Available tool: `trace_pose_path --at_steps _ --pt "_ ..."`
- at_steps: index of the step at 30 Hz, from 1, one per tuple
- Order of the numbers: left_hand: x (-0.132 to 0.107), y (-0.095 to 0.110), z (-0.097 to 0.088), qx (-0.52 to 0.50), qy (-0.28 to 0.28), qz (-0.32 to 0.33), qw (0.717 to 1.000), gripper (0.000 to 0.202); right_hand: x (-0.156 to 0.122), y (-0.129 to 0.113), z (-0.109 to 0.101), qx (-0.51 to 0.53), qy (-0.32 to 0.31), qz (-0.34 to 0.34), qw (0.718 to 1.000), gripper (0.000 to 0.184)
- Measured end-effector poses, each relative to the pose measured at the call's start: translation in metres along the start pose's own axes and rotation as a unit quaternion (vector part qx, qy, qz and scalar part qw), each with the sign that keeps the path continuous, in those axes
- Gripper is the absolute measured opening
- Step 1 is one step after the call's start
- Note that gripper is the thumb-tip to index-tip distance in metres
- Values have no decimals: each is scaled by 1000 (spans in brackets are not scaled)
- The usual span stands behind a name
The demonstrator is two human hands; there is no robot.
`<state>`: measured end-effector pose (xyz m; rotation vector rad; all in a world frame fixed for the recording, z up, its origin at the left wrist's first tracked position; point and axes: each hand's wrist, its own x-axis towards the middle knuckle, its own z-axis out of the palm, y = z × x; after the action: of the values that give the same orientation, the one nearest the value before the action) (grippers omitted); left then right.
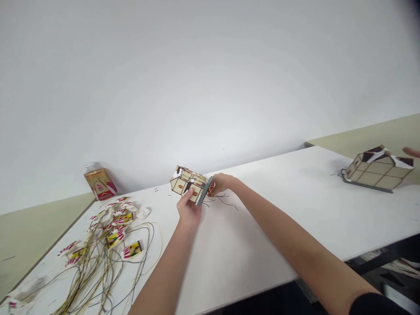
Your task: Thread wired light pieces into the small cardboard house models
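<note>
A small cream model house (183,186) with brown trim and white on its roof is tilted sideways above the white table. My left hand (189,211) grips its wall, thumb lying over the front. The house's grey base (204,192) faces to the right. At that base my right hand (223,181) has its fingers curled around a red-and-white striped piece (211,188), partly hidden by the fingers and the base. Thin dark wires (226,201) hang out below the right hand.
Several striped and yellow pieces (114,238) with long tangled wires (95,275) cover the left of the white table (249,245). Behind them stands a plastic bottle (100,181) against the wall. A second model house (377,170) sits at right, with another person's hand (411,152) near it.
</note>
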<state>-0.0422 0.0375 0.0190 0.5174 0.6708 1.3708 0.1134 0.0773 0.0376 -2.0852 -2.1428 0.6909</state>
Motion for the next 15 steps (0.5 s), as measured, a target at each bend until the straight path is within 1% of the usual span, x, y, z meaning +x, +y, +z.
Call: trace_pose_path --at_steps 2,4,7,9,12,15 --pt "1 0 -1 3 -3 3 1000 41 2 -1 2 2 10 -12 1000 53" --pt "1 0 -1 4 0 4 1000 41 1 1 0 5 10 -17 1000 46" --pt "1 0 -1 3 -6 6 1000 38 -4 8 -10 16 0 -10 1000 33" --pt "0 0 0 0 -14 7 1000 36 -11 14 -21 30 0 -2 1000 30" --pt "0 -1 -1 -1 -30 15 999 34 -24 21 -38 53 20 3 998 31" --pt "2 -4 -3 6 -51 32 998 34 -39 23 -55 68 57 1 996 42"
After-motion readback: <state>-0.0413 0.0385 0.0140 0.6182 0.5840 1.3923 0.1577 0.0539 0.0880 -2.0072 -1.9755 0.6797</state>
